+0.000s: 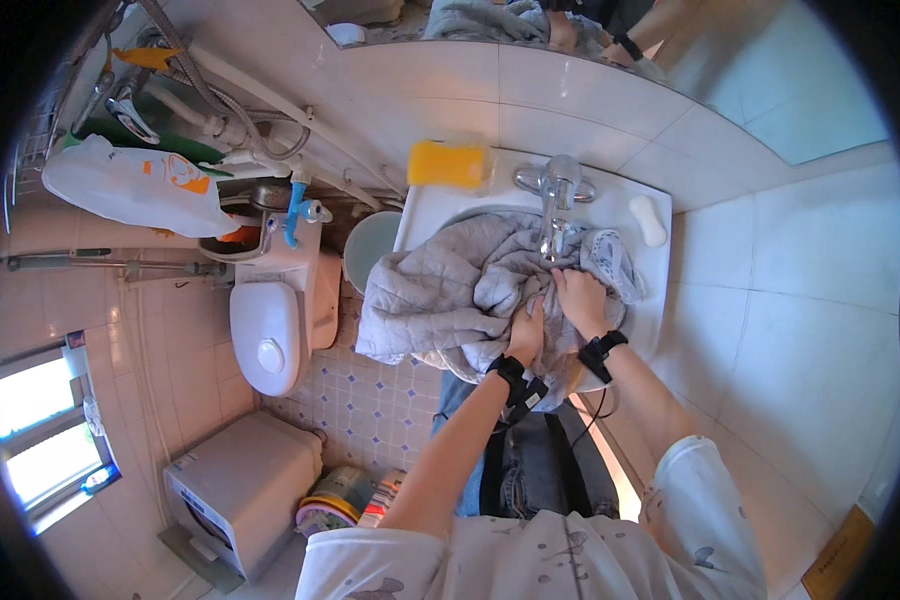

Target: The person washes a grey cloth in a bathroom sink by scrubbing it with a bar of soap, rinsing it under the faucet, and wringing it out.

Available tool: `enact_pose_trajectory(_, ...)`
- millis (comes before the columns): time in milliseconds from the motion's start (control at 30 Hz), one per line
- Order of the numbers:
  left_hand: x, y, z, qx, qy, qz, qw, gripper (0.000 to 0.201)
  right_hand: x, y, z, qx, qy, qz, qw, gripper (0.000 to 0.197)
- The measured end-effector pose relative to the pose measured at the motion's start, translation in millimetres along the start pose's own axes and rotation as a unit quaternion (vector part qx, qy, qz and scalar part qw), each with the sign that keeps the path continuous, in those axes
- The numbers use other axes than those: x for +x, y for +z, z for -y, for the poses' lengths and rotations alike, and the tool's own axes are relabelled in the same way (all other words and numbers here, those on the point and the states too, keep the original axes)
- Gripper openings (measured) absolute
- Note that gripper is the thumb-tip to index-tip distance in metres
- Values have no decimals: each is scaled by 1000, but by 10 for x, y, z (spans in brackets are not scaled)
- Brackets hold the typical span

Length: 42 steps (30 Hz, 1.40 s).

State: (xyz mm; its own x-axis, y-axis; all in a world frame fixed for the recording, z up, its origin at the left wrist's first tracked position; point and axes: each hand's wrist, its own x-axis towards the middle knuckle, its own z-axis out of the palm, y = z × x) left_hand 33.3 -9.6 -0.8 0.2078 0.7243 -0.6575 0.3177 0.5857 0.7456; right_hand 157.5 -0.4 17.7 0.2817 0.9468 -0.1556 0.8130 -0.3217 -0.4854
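Note:
A bulky grey quilted cover (435, 285) is bunched in the white sink (653, 290) and hangs over its left and front edges. My left hand (528, 332) grips a fold of it in front of the faucet, its fingers partly buried in the fabric. My right hand (580, 300) is closed on the same cover, a little farther back and to the right. Just beyond my hands, the clear-handled faucet (558, 195) reaches over the fabric; whether water runs I cannot tell. A whitish, lace-like piece of fabric (613, 262) lies at the basin's right side.
On the sink's back left corner rests a yellow sponge-like block (448, 165); a white soap-like bar (648, 220) lies at the right. A pale bucket (370, 245) stands beside the sink. Farther left are a lidded toilet (268, 335) and a boxy grey appliance (240, 480). A mirror (750, 70) hangs above.

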Motion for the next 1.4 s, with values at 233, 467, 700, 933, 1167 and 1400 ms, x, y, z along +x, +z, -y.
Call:
enact_pose_trajectory(233, -34, -25, -22, -69, -7, 33, 997, 48, -168, -57, 30, 32, -55, 55, 996, 40)
enact_pose_trajectory(467, 384, 59, 864, -51, 90, 36, 994, 53, -413, -120, 400, 77, -94, 47, 991, 42)
enact_pose_trajectory(700, 110, 78, 208, 23, 18, -27, 999, 59, -16, 37, -49, 10, -15, 0, 1000, 42)
enact_pose_trajectory(933, 110, -50, 283, 24, 32, 34, 999, 58, -362, -171, 194, 69, -143, 54, 986, 37)
enact_pose_trajectory(1167, 359, 63, 732, 24, 34, -13, 999, 63, -292, -117, 318, 61, -62, 96, 992, 35)
enact_pose_trajectory(1400, -119, 46, 68, 27, 79, 32, 996, 60, -126, -184, -80, 18, -8, 60, 998, 41)
